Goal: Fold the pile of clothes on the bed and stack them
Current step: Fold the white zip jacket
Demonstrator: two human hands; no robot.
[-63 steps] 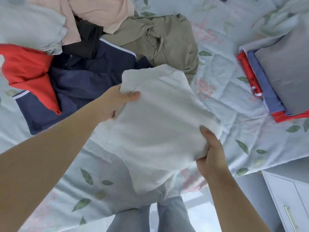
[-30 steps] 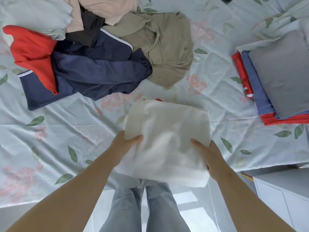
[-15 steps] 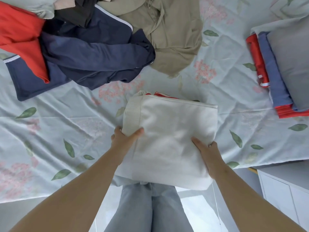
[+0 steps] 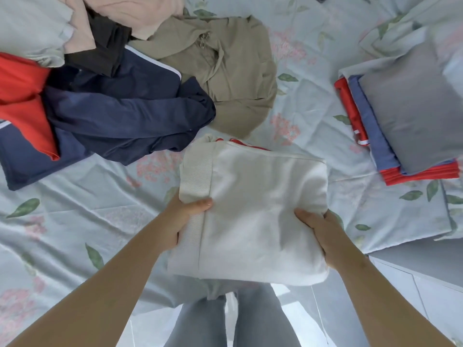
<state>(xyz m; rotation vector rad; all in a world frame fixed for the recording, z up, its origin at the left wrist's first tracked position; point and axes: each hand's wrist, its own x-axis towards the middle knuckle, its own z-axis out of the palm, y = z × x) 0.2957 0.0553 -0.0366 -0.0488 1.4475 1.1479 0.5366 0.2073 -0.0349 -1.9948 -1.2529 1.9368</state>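
A: What are the fingers doing?
B: The left hand [image 4: 180, 221] pinches the folded cream sweatshirt [image 4: 258, 211] by its ribbed band [image 4: 195, 176], thumb on top. The right hand [image 4: 323, 234] grips the opposite edge, thumb above. Both hands' other fingers curl underneath, out of sight.
A: Where is the sweatshirt?
B: At the near edge of the bed [image 4: 75, 221], partly overhanging it. I can't tell whether it rests there or is lifted.
A: How will it handle?
B: I'd say soft, thick and light, and prone to sag open. Hold both sides and support it from below.
A: Anything unclear?
B: A red strip [image 4: 240, 142] peeks out at its far edge, and I can't tell what it belongs to. The frame cuts off the folded stack [image 4: 413, 108] on the right and the unfolded pile [image 4: 125, 116] on the left.
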